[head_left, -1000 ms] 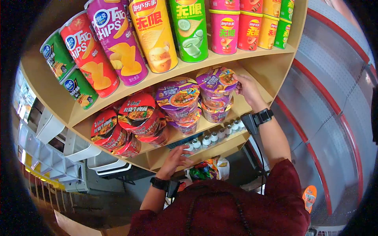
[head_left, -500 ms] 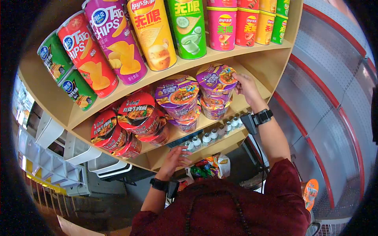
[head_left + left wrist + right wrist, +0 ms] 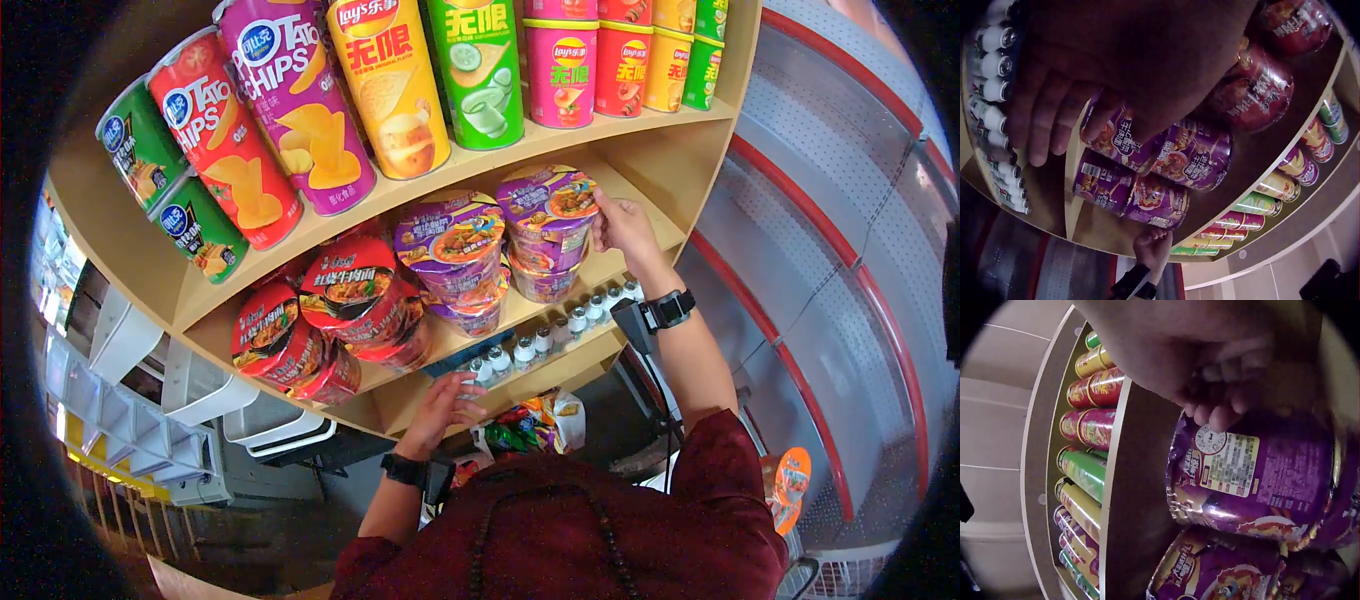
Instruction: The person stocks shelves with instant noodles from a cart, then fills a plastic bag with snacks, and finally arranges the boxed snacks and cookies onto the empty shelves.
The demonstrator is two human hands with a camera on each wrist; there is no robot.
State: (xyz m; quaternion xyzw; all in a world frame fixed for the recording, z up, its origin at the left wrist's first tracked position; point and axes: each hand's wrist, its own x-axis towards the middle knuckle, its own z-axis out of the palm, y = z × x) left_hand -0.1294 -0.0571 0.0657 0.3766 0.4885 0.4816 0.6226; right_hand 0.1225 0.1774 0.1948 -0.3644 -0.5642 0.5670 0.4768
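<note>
My right hand (image 3: 628, 232) is at the right side of the upper purple noodle cup (image 3: 545, 200) in the right-hand stack. In the right wrist view its fingers are curled, and the fingertips (image 3: 1221, 417) press against the side of the purple noodle cup (image 3: 1279, 469) near its edge. Under it stands a second purple cup (image 3: 546, 285). Another purple stack (image 3: 450, 240) is just to the left. My left hand (image 3: 438, 412) hangs below the shelf front, its fingers loosely bent and holding nothing. In the left wrist view it covers part of the cups.
Red noodle cups (image 3: 350, 290) fill the left of this shelf. Chip canisters (image 3: 390, 100) stand along the shelf above. White-capped bottles (image 3: 525, 352) line the level below. Metal shelving with red edges (image 3: 800, 250) rises at the right, and white bins (image 3: 205, 385) at the left.
My right fingers have slipped from the upper purple cup's rim down to its side. That cup has shifted slightly left over the one below. My left hand has stayed nearly still.
</note>
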